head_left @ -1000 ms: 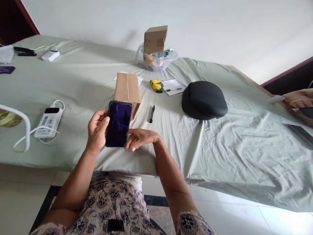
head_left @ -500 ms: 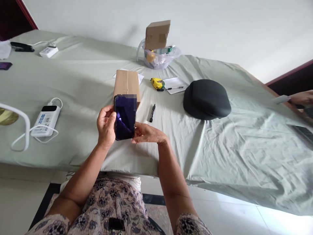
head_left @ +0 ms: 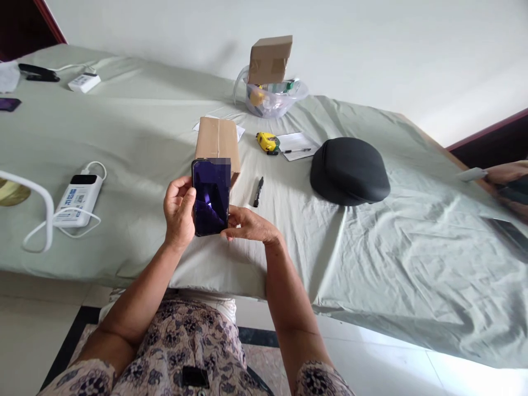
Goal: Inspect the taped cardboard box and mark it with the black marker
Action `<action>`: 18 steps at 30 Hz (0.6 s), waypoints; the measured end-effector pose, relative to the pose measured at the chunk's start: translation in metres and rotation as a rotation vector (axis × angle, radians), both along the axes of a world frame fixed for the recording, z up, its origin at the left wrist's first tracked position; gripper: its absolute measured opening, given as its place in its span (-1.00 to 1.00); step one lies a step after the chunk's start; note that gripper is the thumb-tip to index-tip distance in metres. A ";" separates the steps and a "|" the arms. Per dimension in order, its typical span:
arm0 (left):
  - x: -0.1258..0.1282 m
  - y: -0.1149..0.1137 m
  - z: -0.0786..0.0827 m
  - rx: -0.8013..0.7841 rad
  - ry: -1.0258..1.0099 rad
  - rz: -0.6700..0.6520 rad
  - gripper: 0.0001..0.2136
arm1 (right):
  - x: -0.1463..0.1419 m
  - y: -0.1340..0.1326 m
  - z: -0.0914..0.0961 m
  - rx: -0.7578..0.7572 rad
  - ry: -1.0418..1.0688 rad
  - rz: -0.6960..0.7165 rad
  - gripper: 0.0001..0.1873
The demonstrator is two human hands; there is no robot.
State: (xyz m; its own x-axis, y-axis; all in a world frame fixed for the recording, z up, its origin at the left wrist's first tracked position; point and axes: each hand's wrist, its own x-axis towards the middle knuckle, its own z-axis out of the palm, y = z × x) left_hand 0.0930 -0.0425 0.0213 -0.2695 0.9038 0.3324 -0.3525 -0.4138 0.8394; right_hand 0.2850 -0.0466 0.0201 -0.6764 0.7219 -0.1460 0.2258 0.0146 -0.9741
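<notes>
A dark-screened smartphone (head_left: 210, 201) is held upright above the near part of the table. My left hand (head_left: 180, 212) grips its left edge, thumb on the front and fingers behind. My right hand (head_left: 249, 225) holds the lower right corner, with the thumb low at the edge and some fingers hidden behind the phone. Just beyond the phone stands a cardboard box (head_left: 218, 140), its lower front partly covered by the phone. A black marker (head_left: 258, 192) lies to the right of the box.
On the green cloth (head_left: 136, 165) are a white power bank (head_left: 78, 203) with a cable, a yellow tape measure (head_left: 268, 142), a notepad (head_left: 297, 144) with a pen, and a black case (head_left: 350, 171). A plastic basket (head_left: 276, 103) holds another box (head_left: 270, 60). Another person's hand (head_left: 509, 173) is at right.
Both hands keep hold of the phone in almost the same place. The view has shifted slightly, and the other person's hand at the right has moved a little.
</notes>
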 end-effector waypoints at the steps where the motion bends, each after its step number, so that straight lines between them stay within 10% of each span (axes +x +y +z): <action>1: -0.001 0.000 0.001 -0.002 -0.010 0.001 -0.68 | -0.001 0.000 -0.001 -0.022 0.025 0.017 -0.60; 18: -0.142 0.058 -0.019 -0.498 0.294 0.295 -0.77 | 0.000 0.017 -0.030 -0.002 0.041 -0.096 -0.52</action>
